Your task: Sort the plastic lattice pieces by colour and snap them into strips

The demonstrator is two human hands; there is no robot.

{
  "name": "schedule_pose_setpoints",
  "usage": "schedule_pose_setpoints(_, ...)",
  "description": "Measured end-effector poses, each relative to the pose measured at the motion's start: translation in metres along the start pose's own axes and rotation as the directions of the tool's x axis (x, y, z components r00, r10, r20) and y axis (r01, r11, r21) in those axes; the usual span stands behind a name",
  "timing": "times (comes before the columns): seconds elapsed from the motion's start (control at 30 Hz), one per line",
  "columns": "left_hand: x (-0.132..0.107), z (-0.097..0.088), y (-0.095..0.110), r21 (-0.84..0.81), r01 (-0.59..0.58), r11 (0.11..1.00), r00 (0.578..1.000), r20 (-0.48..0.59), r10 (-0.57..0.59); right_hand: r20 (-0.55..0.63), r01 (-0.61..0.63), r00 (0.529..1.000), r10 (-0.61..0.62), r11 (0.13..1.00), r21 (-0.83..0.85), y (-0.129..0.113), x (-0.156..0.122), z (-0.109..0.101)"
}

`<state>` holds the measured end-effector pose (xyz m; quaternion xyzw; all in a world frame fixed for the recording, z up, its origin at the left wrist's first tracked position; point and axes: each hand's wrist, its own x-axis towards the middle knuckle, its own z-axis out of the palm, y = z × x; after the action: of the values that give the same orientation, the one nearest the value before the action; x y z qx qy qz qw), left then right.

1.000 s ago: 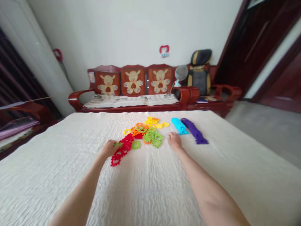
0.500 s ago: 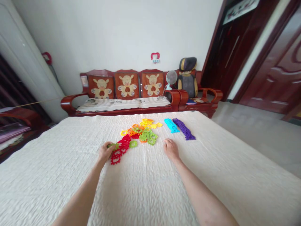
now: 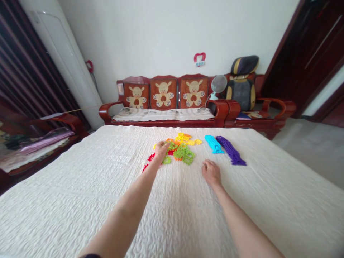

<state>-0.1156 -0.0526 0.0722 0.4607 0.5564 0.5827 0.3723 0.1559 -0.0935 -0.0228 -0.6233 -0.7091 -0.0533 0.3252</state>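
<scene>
My left hand [image 3: 161,152] reaches forward, its fingers down on the near edge of a heap of interlocking plastic pieces [image 3: 174,148] in red, orange, yellow and green. Whether it grips a piece, I cannot tell. A red chain of pieces [image 3: 150,157] is mostly hidden behind my left wrist. My right hand [image 3: 211,172] rests on the quilt with loosely curled fingers, holding nothing. Nearest to it, farther forward, lie a cyan strip of linked pieces [image 3: 213,144] and a purple strip [image 3: 231,152], side by side.
Everything lies on a quilted cream bedspread [image 3: 80,190], whose far edge runs just in front of a red wooden sofa [image 3: 163,116]. A small fan [image 3: 218,84] and a back cushion [image 3: 241,86] stand on the sofa. Grey floor [image 3: 309,150] shows at the right.
My left hand has moved forward from the red chain onto the heap, and the green piece at its fingers no longer shows. The view has swung, shifting everything rightward in the picture.
</scene>
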Motion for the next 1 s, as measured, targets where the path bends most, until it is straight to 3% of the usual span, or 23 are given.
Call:
schedule_pose_setpoints(0.1,-0.006,0.02,0.007,0.048,-0.11,0.993,0.991,0.085,0.106,0.006,-0.008,1.0,0.008,1.0,0.005,0.001,0.0,0.001)
schedule_pose_setpoints(0.17,-0.013,0.022,0.003,0.206,-0.185,0.961,0.979,0.128,0.161,0.015,-0.018,1.0,0.018,1.0,0.009,0.002,0.0,0.002)
schedule_pose_setpoints(0.3,-0.035,0.019,-0.024,0.653,-0.216,0.726,0.976,0.172,0.135,0.026,-0.041,0.999,0.041,0.999,-0.002,0.003,0.001,0.003)
schedule_pose_setpoints(0.4,-0.052,0.024,-0.047,0.805,-0.209,0.555,0.978,0.173,0.119,0.03,-0.036,0.999,0.036,0.999,-0.008,0.003,0.001,0.001)
schedule_pose_setpoints(0.6,-0.061,0.05,-0.062,0.842,-0.198,0.501,0.98,0.153,0.131,0.043,-0.033,0.999,0.032,0.999,0.011,0.004,0.001,0.0)
schedule_pose_setpoints(0.83,-0.061,0.074,-0.058,0.777,-0.349,0.524,0.936,0.263,0.233,0.009,-0.024,1.0,0.024,0.997,0.072,0.007,0.0,0.004)
schedule_pose_setpoints(1.0,-0.047,0.092,-0.058,0.735,-0.439,0.517,0.898,0.354,0.26,-0.002,-0.063,0.998,0.065,0.974,0.217,0.012,-0.005,0.003)
